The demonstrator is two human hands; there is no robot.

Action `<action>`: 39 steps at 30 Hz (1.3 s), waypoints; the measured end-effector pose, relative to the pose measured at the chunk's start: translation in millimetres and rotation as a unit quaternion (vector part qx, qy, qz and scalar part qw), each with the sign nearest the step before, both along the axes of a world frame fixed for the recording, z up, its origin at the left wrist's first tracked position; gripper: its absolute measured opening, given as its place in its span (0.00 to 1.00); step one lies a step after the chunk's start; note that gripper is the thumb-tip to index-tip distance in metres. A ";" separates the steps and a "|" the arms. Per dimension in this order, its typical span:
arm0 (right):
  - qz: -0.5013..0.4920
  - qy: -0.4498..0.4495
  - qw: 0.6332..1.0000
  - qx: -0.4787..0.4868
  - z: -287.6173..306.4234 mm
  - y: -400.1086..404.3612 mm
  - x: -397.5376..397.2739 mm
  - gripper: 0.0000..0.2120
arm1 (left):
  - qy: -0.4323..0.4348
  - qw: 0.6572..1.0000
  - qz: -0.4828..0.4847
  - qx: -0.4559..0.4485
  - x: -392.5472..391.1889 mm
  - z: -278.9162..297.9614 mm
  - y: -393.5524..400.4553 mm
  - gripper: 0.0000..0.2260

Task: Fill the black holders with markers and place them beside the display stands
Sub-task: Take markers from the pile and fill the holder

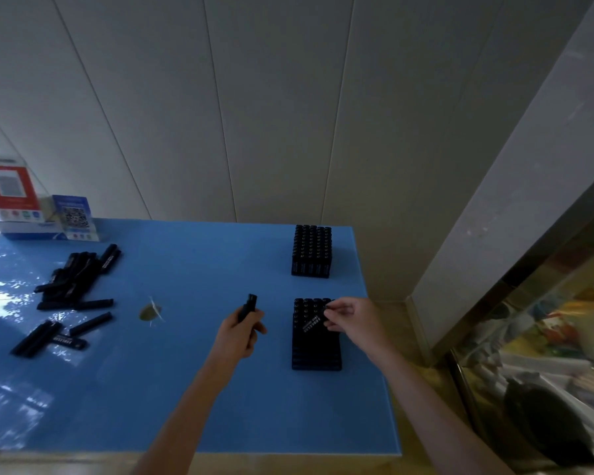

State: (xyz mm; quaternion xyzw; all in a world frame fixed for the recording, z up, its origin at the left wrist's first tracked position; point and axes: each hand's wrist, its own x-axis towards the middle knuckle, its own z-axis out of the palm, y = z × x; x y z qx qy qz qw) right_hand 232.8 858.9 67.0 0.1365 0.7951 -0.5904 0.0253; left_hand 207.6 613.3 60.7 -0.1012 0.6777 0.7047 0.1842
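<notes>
Two black holders stand on the blue table. The far holder (311, 251) is packed with upright markers. The near holder (316, 341) has markers along its far rows. My right hand (348, 320) pinches a black marker (314, 319) that lies tilted over the near holder's top. My left hand (242, 329) grips another black marker (248, 307) upright, left of that holder. A pile of loose black markers (72, 279) lies at the left, with a few more (48, 334) nearer me. Two display stands, one red (9, 190) and one blue (76, 217), are at the far left corner.
A small shiny scrap (150, 311) lies mid-table. The table's right edge (374, 337) runs close to the holders, with a white wall behind and a glass cabinet (546, 354) at the right. Blue tabletop (192, 262) lies between the marker pile and the holders.
</notes>
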 end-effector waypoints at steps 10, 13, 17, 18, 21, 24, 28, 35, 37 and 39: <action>0.089 0.080 0.959 0.258 -25.0 1.8 5.5 0.08 | 0.017 0.999 -0.008 -0.033 0.3 -2.3 -10.2 0.07; 0.099 0.086 0.951 0.281 -30.4 -1.8 4.9 0.08 | -0.001 0.999 -0.004 -0.037 -2.0 -8.6 -10.2 0.05; 0.104 0.102 0.940 0.308 -34.3 -3.8 2.8 0.07 | 0.000 0.999 -0.010 -0.037 -1.0 -13.2 -12.7 0.07; 0.107 0.106 0.937 0.316 -35.3 -4.0 2.5 0.06 | 0.005 0.999 -0.012 -0.038 0.2 -12.8 -13.4 0.09; 0.110 0.116 0.931 0.328 -38.5 -5.4 3.4 0.06 | 0.018 0.999 -0.022 -0.043 2.6 -10.3 -14.9 0.10; 0.113 0.115 0.931 0.328 -40.8 -9.0 5.6 0.07 | 0.020 0.998 -0.029 -0.051 3.0 -9.1 -15.6 0.10; 0.125 0.115 0.927 0.334 -42.3 -10.5 4.8 0.06 | 0.010 0.998 -0.029 -0.055 1.9 -9.8 -14.8 0.10; 0.129 0.114 0.922 0.347 -45.9 -9.5 5.5 0.02 | -0.009 0.998 -0.042 -0.036 0.8 -11.2 -11.7 0.08; 0.127 0.117 0.923 0.343 -46.0 -10.0 6.2 0.02 | -0.008 0.998 -0.052 -0.037 2.4 -10.0 -9.6 0.07; 0.131 0.116 0.924 0.339 -45.0 -9.3 6.0 0.03 | -0.001 0.997 -0.070 -0.044 3.6 -8.9 -8.1 0.06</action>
